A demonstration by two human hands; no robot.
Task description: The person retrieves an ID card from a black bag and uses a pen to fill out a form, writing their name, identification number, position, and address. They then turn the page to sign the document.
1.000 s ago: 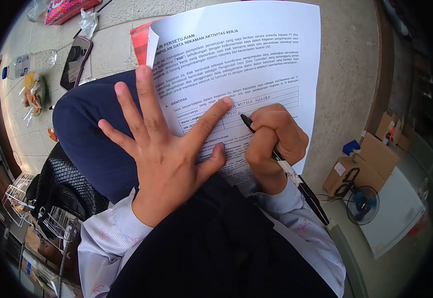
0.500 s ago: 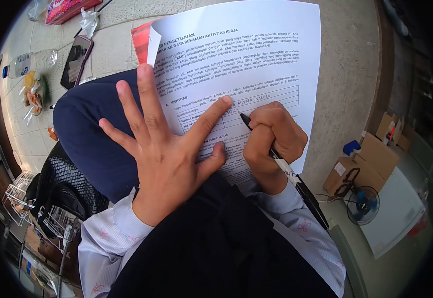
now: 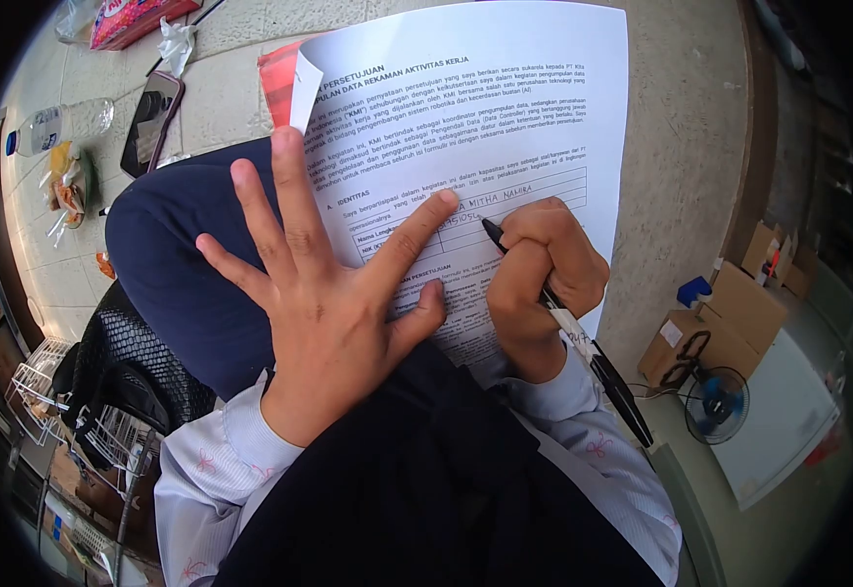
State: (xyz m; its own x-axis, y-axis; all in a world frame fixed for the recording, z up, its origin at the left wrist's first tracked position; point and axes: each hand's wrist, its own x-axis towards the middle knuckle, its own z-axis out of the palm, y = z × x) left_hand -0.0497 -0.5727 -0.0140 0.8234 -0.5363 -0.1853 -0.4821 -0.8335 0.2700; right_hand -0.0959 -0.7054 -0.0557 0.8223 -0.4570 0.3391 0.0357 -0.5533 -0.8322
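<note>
Tiles point(image 3: 235, 54), pale and seamed, spread to the left of the printed form point(image 3: 465, 147), while smoother grey-beige floor point(image 3: 686, 147) runs along its right side. The form lies beneath both hands, its upper left corner curling up beside a red checked item point(image 3: 277, 86) that shows from under it; a knee point(image 3: 186, 254) in dark blue cloth rises just beside its left edge. Over the form's lower left part the left hand point(image 3: 319, 303) lies palm down, fingers spread wide and closed on nothing, the index fingertip point(image 3: 443, 200) set on the printed table point(image 3: 553, 205). At the form's lower right, the right hand point(image 3: 552, 259) is curled tightly about a black pen point(image 3: 620, 396), its tip by the end of a handwritten row point(image 3: 461, 221); whether it touches the paper, I cannot tell.

Farther left of the form lie a dark phone point(image 3: 149, 122), a clear bottle point(image 3: 62, 127), a plastic bag point(image 3: 67, 186), a crumpled white tissue point(image 3: 177, 46) and a pink packet point(image 3: 136, 22). Below and left of it stands a white wire rack point(image 3: 40, 383). Well right of the form are cardboard boxes point(image 3: 705, 338), a small fan point(image 3: 717, 404) and a white panel point(image 3: 779, 421).
</note>
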